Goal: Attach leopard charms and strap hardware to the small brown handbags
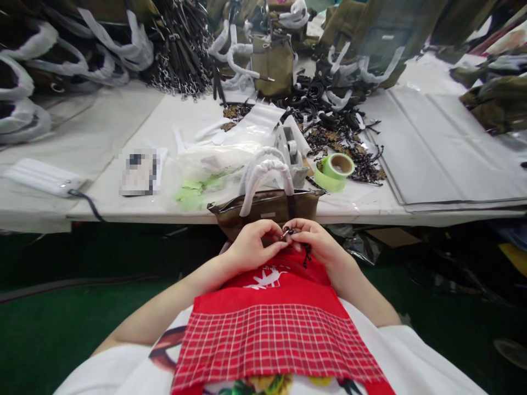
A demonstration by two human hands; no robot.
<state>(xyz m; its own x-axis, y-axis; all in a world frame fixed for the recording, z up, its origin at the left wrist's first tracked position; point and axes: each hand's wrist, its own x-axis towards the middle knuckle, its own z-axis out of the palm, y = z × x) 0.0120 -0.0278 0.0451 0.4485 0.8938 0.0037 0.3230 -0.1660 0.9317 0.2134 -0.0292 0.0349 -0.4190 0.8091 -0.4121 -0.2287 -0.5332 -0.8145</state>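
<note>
My left hand and my right hand meet in front of my chest, fingers pinched together. Between the fingertips sits a small metal clasp, gripped by my left hand. A thin black cord is held in my right hand, its knotted ends hanging below the fingers. Just behind both hands, an olive-brown handbag stands at the table's front edge. Its zipped top faces up, and its handles are wrapped in white. The fingers partly hide where clasp and cord meet.
Tape rolls stand by a grey tape dispenser on the white table. Behind lies a pile of black cords with brown tags. Several wrapped-handle bags and black straps fill the back. A phone lies left.
</note>
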